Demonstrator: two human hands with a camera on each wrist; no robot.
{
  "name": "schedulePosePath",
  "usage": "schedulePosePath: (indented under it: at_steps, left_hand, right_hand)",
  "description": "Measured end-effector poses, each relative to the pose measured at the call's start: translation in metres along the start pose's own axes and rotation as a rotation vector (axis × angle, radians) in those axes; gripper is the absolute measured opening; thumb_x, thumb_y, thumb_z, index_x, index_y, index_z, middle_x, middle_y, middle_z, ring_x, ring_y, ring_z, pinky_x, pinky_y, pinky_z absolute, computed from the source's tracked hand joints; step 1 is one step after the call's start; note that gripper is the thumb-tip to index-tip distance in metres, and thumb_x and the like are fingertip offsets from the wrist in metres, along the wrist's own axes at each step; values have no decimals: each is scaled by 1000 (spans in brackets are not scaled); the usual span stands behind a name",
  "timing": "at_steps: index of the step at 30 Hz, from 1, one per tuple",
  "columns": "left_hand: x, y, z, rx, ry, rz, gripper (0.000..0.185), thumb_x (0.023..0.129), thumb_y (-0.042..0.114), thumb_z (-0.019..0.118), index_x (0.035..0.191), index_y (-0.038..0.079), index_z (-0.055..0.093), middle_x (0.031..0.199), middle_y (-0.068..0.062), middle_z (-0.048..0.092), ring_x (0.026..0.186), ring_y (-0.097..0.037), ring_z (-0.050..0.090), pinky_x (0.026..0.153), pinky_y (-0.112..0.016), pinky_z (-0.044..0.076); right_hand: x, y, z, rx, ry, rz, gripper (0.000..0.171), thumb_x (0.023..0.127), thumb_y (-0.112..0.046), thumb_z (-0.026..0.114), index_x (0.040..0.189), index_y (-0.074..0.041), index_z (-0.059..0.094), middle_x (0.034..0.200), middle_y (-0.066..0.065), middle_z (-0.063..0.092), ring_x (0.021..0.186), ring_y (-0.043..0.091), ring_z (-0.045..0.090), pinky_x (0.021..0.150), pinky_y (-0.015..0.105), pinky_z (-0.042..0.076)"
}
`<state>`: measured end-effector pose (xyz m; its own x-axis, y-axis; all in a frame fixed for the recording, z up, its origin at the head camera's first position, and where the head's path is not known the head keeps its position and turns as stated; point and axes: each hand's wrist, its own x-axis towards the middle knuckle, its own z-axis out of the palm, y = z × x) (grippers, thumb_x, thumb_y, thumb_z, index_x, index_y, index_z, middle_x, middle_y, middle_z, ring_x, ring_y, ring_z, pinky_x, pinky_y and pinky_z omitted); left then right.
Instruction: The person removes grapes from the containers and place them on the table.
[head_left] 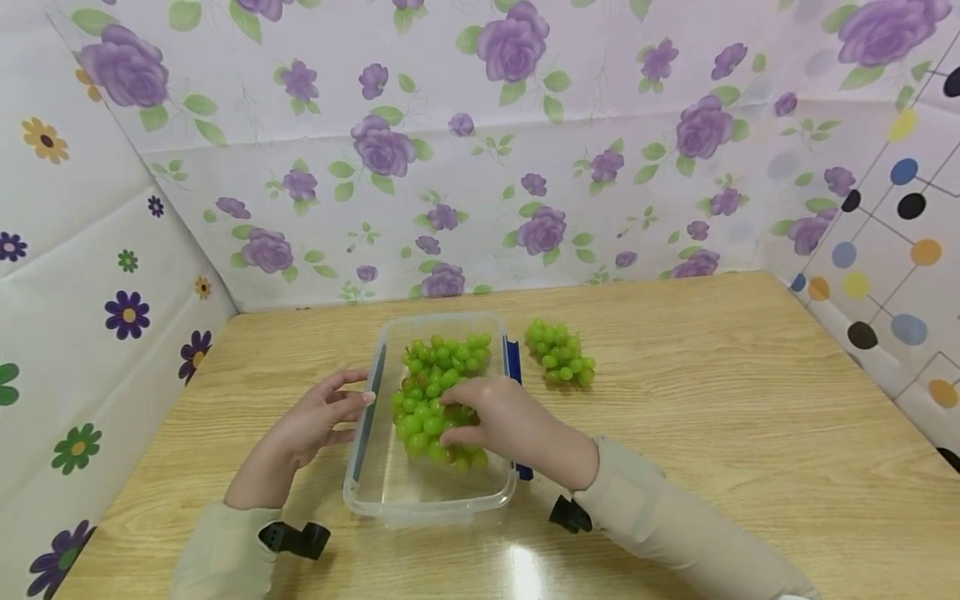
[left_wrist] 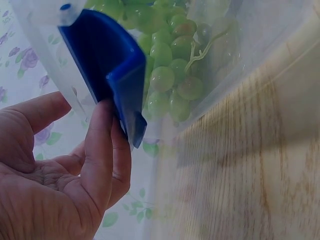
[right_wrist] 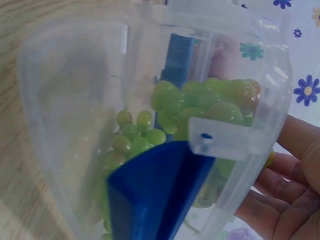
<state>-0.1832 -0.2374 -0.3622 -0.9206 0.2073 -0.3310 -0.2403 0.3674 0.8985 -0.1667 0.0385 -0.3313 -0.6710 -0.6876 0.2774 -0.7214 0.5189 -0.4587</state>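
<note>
A clear plastic container (head_left: 431, 506) with blue side latches stands on the table, several bunches of green grapes (head_left: 423, 421) inside it. My left hand (head_left: 311, 421) is at the container's left side. Its fingertips touch the wall and the hanging blue latch (left_wrist: 127, 75), as the left wrist view shows. My right hand (head_left: 510, 417) reaches over the right rim into the container, thumb and fingers curved about grapes at the top of the pile. Through the clear wall, the right wrist view shows grapes (right_wrist: 220, 107) and the near blue latch (right_wrist: 150, 190); the right fingertips are partly hidden.
Another bunch of green grapes (head_left: 561, 354) lies on the wooden table (head_left: 712, 400) just right of the container. A flowered cloth (head_left: 465, 167) hangs behind the table, and patterned sheets stand at the left and right.
</note>
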Motion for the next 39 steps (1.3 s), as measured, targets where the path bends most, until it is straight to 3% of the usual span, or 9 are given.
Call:
schedulePosePath:
  at_steps: [11,29,39]
  left_hand:
    - [0,-2,-1,-8,-5,8,64,98,31,52,150,9,21,141,-26,33,125,-39,39,96,-46,46]
    - [1,-4,-1,-21,-16,14,65,98,31,52,150,9,20,142,-26,31,127,-41,38,98,-49,43]
    - [2,-4,-1,-25,-2,4,63,99,31,51,150,9,21,142,-24,34,123,-36,42,96,-46,45]
  right_hand:
    - [-5,4,-2,7,88,-17,36,81,-26,75,108,-3,68,98,7,71,82,15,66,70,21,53]
    - [-4,12,-10,23,225,-120,34,78,-22,77,103,-1,69,93,10,71,77,15,68,66,18,54]
    - [-6,11,-15,64,227,-84,35,80,-20,76,106,0,68,96,11,70,79,16,67,67,20,55]
